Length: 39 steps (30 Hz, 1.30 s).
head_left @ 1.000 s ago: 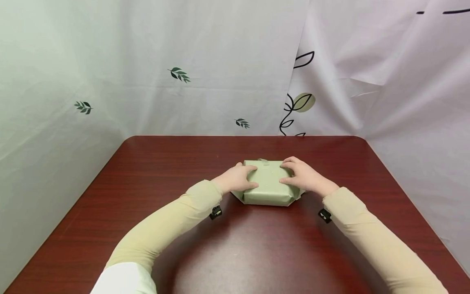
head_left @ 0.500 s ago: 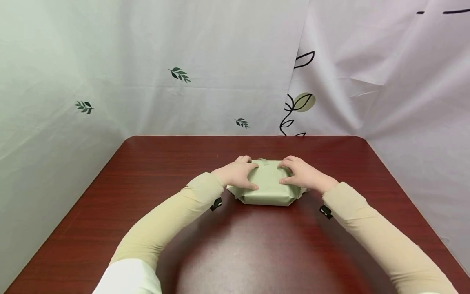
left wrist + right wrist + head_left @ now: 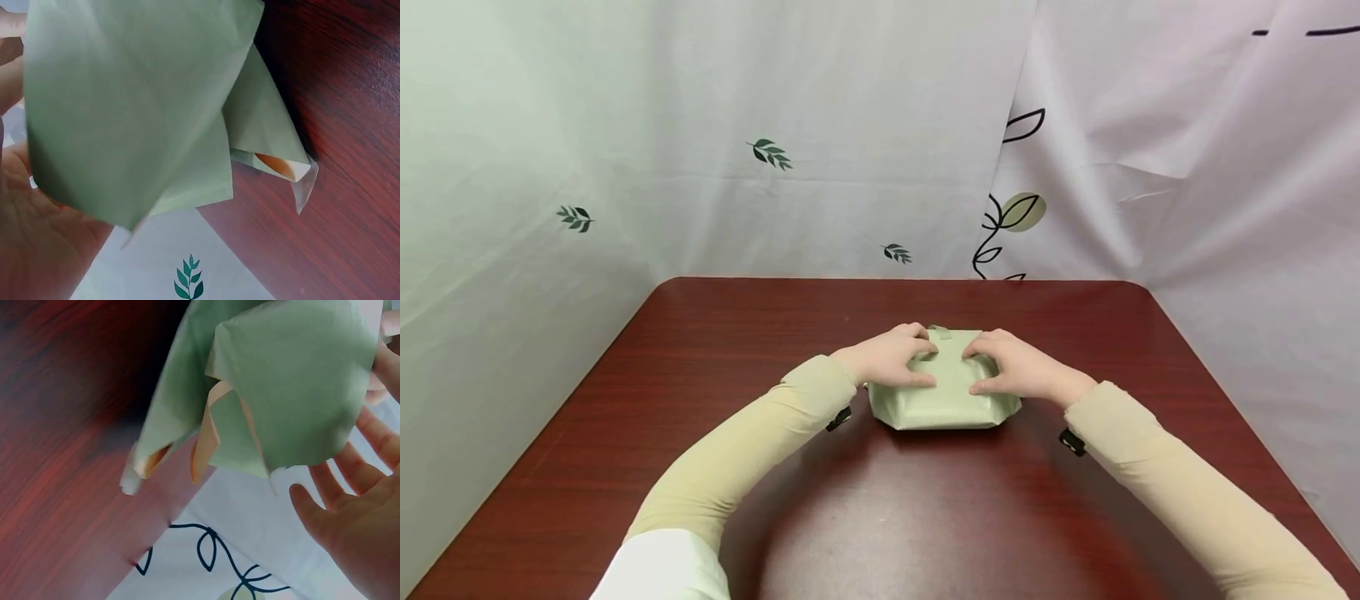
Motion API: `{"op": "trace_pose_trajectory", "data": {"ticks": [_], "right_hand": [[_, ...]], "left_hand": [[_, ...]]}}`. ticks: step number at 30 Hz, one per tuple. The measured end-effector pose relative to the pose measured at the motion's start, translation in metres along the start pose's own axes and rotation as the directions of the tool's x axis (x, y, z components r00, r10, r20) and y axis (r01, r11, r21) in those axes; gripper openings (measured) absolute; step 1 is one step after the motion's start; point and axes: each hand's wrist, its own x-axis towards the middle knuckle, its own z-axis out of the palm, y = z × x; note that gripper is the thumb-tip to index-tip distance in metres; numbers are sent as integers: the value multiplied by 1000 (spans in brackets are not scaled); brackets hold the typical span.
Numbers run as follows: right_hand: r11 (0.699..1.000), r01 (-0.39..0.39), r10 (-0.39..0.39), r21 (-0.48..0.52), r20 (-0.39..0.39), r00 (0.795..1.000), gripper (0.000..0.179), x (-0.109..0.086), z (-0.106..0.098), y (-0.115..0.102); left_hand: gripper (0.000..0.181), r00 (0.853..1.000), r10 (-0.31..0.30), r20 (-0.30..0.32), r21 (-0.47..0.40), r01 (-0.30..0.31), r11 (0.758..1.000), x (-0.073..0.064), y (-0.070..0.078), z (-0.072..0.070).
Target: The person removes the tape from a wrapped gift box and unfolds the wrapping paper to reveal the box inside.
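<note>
A package wrapped in pale green paper (image 3: 951,392) is held over the middle of the table, a dark shadow beneath its front edge. On its left side my left hand (image 3: 887,358) grips it, the thumb on the top face and the fingers curled over. My right hand (image 3: 1018,367) grips the opposite side likewise. From the left wrist view, a folded paper flap (image 3: 131,112) sticks out beside the palm, with a loose, rolled end (image 3: 269,125) below. Orange-tan inner paper shows in the open folds (image 3: 206,431) in the right wrist view. Strips of clear tape hang from the ends.
The dark red wooden table (image 3: 925,517) reaches to a white curtain (image 3: 820,100) printed with leaves, hung behind and at both sides. Black wrist cameras (image 3: 1072,442) are strapped under the forearms.
Both hands have shifted inward over the package's top, nearer each other. The package sits slightly closer to me and seems a little raised, with its side flaps less visible.
</note>
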Motion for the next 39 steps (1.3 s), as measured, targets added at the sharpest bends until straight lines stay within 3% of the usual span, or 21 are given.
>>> {"op": "trace_pose_trajectory", "data": {"ticks": [6, 17, 28, 39], "right_hand": [[997, 56, -57, -52, -16, 998, 42, -8, 5, -5], [987, 112, -108, -118, 40, 993, 34, -25, 5, -19], [972, 214, -204, -101, 99, 974, 27, -37, 4, -32], [986, 160, -149, -54, 160, 976, 33, -46, -1, -45]], "left_hand": [[58, 1000, 10, -3, 1, -10, 1000, 0, -1, 3], [58, 999, 30, -42, -12, -31, 999, -3, 0, 5], [56, 999, 21, -36, 3, -21, 1000, -2, 1, 5], [57, 999, 14, -37, 16, -13, 1000, -3, 4, 3]]}}
